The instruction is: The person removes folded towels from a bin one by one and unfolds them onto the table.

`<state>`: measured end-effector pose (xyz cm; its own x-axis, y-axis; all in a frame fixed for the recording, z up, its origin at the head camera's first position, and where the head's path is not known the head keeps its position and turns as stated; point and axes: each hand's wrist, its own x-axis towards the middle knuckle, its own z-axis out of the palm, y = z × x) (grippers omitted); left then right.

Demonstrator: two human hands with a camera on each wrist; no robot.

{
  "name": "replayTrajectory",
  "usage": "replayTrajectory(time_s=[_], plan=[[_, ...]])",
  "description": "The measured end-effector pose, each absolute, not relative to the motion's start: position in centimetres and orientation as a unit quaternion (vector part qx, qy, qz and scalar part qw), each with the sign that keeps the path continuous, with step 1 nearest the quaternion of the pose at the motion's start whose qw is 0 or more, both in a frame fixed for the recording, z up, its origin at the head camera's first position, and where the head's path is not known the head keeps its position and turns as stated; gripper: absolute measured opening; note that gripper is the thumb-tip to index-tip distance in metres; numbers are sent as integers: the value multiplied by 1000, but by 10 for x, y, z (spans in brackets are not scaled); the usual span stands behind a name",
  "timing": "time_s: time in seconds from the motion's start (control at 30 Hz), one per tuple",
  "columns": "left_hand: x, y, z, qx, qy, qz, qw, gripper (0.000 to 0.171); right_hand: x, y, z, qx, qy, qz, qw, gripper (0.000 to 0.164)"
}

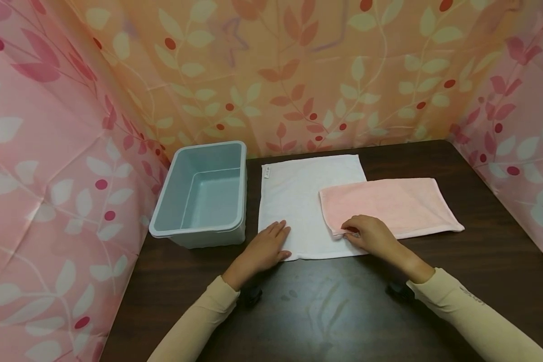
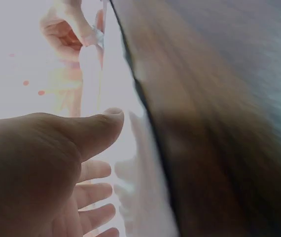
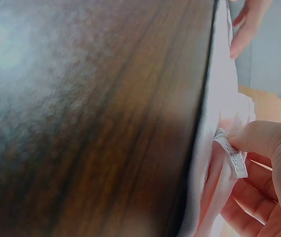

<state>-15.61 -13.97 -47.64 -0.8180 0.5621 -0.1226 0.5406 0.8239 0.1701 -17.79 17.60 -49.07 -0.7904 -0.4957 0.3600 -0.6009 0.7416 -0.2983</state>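
Note:
A white towel (image 1: 294,201) lies spread on the dark table, with a small tag at its far left corner. Over its right part lies a folded pink towel (image 1: 389,201), which reaches past it onto the table. My left hand (image 1: 267,246) rests on the near left corner of the white towel, fingers extended. With thumb and fingers, my right hand (image 1: 371,234) pinches the near left corner of the pink towel. In the right wrist view a printed care label (image 3: 233,158) hangs by the right thumb.
A pale blue plastic bin (image 1: 199,234) stands on the table left of the towels. Floral curtains (image 1: 298,75) hang behind and along both sides. The dark table (image 1: 317,311) extends in front of the towels.

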Motion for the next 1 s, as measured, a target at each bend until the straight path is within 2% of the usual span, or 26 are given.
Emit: replayTrajectory(time_s=[0.23,0.53,0.87,1.0], plan=[[-178,-112,-470,298,949,40,98,69,-180,178,-494,289,-926,213,114,16],[-223,-80,-465,259,952,66,148,83,-180,180,-493,280,-923,235,120,12],[-259,-67,-471,240,955,90,146,94,-181,183,-497,254,-920,274,115,8],[-265,-64,-471,231,953,104,166,97,-181,184,-499,249,-918,285,120,9]])
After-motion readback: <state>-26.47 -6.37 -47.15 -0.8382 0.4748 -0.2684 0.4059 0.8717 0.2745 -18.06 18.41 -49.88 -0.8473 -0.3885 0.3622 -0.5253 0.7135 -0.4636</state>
